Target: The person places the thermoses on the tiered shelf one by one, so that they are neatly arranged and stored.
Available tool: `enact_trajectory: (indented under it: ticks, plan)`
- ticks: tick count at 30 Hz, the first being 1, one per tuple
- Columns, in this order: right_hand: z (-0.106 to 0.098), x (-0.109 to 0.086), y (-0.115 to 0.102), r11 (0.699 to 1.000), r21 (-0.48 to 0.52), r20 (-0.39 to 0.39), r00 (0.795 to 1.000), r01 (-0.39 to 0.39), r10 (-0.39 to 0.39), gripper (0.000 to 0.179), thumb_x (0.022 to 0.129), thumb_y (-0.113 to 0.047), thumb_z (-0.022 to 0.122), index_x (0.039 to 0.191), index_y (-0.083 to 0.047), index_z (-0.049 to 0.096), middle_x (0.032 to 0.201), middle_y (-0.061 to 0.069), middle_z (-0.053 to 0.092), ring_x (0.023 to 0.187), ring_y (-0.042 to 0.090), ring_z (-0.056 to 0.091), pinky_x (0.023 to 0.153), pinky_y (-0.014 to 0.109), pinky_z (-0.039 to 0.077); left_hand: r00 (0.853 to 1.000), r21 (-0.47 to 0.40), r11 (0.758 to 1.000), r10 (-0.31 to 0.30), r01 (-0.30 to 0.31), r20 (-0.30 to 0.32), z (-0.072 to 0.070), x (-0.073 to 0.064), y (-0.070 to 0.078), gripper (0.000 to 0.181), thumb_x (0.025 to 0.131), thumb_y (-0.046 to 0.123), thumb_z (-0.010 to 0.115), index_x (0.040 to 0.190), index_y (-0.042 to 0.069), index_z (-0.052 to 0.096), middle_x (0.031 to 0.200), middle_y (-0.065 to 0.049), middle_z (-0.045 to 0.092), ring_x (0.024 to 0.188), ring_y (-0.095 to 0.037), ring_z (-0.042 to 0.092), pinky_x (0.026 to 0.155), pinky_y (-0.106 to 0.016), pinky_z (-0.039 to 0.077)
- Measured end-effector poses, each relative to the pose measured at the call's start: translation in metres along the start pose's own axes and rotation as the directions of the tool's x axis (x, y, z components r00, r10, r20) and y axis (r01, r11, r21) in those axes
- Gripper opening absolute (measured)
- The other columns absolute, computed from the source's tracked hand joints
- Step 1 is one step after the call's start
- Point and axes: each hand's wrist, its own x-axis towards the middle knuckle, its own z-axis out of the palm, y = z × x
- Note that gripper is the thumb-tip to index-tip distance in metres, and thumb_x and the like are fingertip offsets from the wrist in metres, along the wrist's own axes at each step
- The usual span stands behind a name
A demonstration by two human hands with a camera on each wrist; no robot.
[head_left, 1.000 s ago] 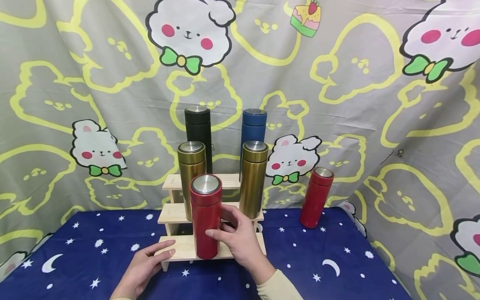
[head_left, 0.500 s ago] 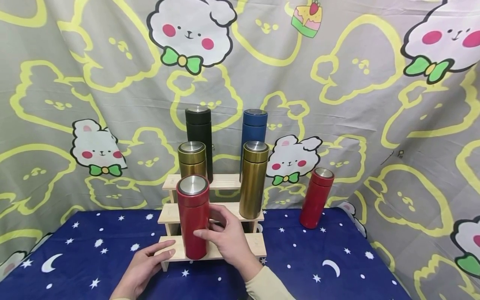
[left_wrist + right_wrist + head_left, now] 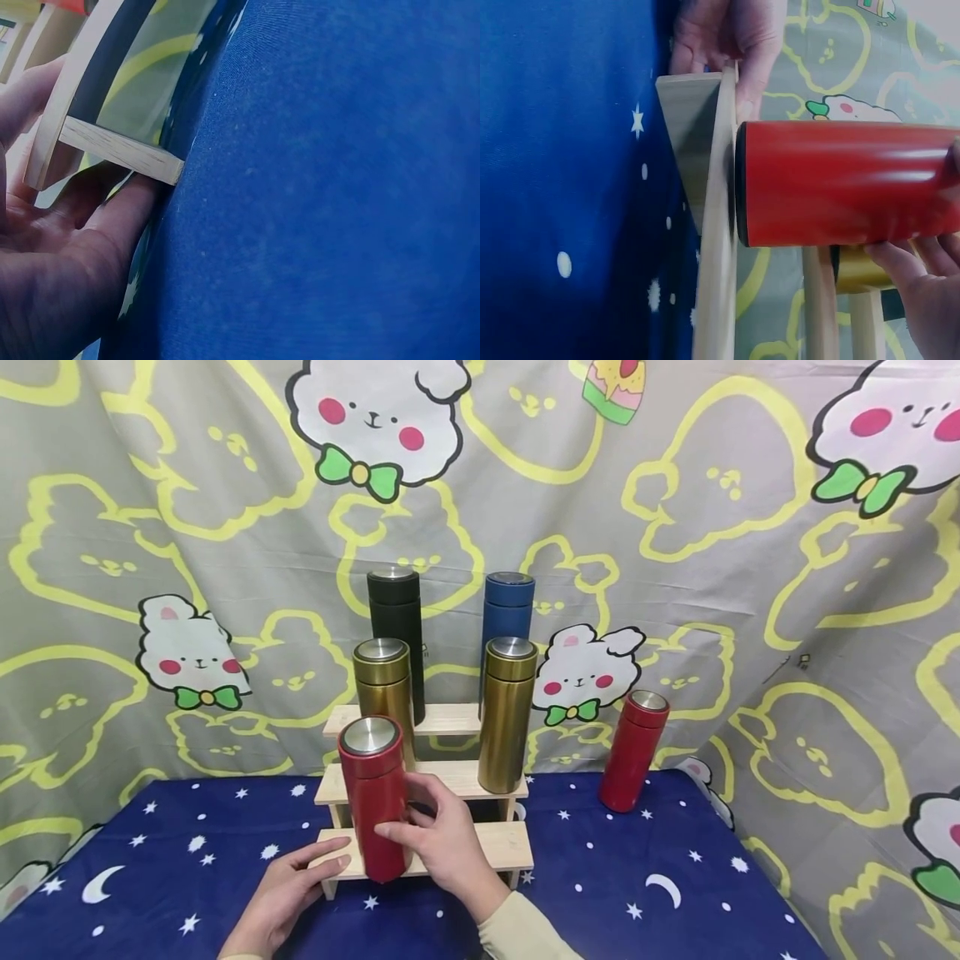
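Note:
My right hand (image 3: 448,845) grips a red vacuum flask (image 3: 372,814) with a steel-topped lid, thumb toward me and fingers on its right side. The flask is upright at the left part of the lowest step of a three-step wooden stand (image 3: 487,847). In the right wrist view the flask's dark base (image 3: 741,184) is at the step's surface, touching or nearly so. My left hand (image 3: 281,889) holds the left end of that step. The left wrist view shows its fingers above and below the board (image 3: 120,150).
Two gold flasks (image 3: 508,727) (image 3: 382,681) stand on the middle step. A black flask (image 3: 397,627) and a blue flask (image 3: 507,606) occupy the top step. Another red flask (image 3: 634,752) stands right of the stand on the blue star-patterned cloth (image 3: 585,877). A printed curtain (image 3: 697,610) hangs behind.
My right hand has moved the red flask leftward along the lowest step, in front of the left gold flask. The left hand has kept its place. The head view has tilted slightly down.

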Motion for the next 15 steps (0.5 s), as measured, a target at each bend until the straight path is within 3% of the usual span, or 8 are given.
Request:
enact_trajectory:
  ticks: [5,15]
  plan:
    - [0.0,0.0,0.001,1.0,-0.02,-0.007,1.0,-0.016,0.016,0.055,0.078,-0.006,0.083,0.128,-0.008,0.06,0.124,0.006,0.062,0.116,0.022,0.057,0.096,0.034,0.048,1.0,-0.009,1.0,-0.007,0.007,-0.003,0.0,0.0,0.002,0.048,0.086,0.027,0.078,0.125,0.002,0.067,0.143,-0.026,0.044,0.111,-0.025,0.057,0.096,-0.052,0.046]
    - [-0.011,-0.004,-0.001,0.994,-0.11,0.016,1.0,-0.003,0.005,0.056,0.081,-0.014,0.081,0.131,-0.009,0.055,0.124,0.003,0.06,0.118,0.021,0.054,0.1,0.042,0.045,1.0,-0.004,1.0,0.001,-0.001,-0.003,0.001,-0.001,0.001,0.05,0.086,0.028,0.078,0.127,0.002,0.066,0.145,-0.028,0.041,0.118,-0.031,0.053,0.098,-0.056,0.043]
